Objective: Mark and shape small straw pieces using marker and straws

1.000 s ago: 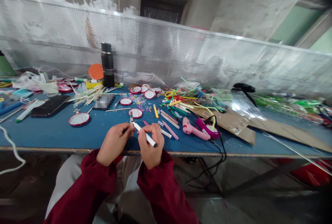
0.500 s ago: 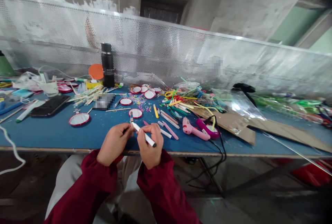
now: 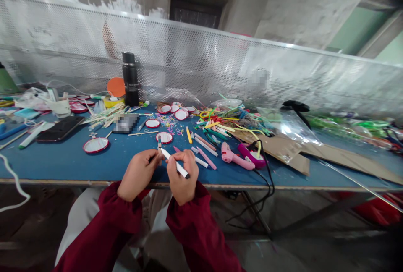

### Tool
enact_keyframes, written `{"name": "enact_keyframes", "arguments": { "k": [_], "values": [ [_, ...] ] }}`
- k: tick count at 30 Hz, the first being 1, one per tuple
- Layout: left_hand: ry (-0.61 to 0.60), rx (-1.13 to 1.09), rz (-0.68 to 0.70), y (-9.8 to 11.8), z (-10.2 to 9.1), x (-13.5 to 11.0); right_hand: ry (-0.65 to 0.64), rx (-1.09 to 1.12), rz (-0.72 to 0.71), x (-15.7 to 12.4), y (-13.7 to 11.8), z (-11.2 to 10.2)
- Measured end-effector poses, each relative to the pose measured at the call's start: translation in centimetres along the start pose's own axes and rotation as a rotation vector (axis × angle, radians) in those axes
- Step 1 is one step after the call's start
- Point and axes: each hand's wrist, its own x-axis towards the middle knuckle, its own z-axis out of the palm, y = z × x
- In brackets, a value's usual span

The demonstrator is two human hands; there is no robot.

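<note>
My right hand [image 3: 181, 179] grips a white marker pen [image 3: 174, 163] with a dark end, its tip pointing up and left toward a small stick-like piece [image 3: 159, 143]. My left hand [image 3: 139, 174] is closed in a pinch at the near end of that piece, by the front edge of the blue table [image 3: 63, 158]. Both sleeves are dark red. What the pinched fingers hold is mostly hidden.
Several pens [image 3: 204, 148] and a pink glue gun [image 3: 234, 158] with a black cord lie right of my hands. Red-rimmed round discs [image 3: 95, 144], wooden sticks [image 3: 105, 116], a phone [image 3: 59, 128], a black bottle [image 3: 130, 79] and cardboard [image 3: 283, 148] crowd the table. A perforated metal screen [image 3: 201, 60] backs it.
Hardly anything: both hands and the marker have edged slightly up toward the table; the grip is unchanged.
</note>
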Motion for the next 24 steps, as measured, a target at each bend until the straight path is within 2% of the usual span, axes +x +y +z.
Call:
{"name": "enact_keyframes", "arguments": {
  "k": [4,11,24],
  "values": [
    [0.001,-0.003,-0.005,-0.08,-0.01,0.05,0.022,0.012,0.027,-0.06,0.04,-0.05],
    [-0.005,-0.009,0.0,0.08,0.03,-0.05,-0.009,0.006,-0.023,0.09,-0.15,-0.05],
    [-0.008,0.004,0.012,-0.08,0.04,0.0,-0.024,0.001,-0.014,0.1,-0.16,-0.08]
  ]
}}
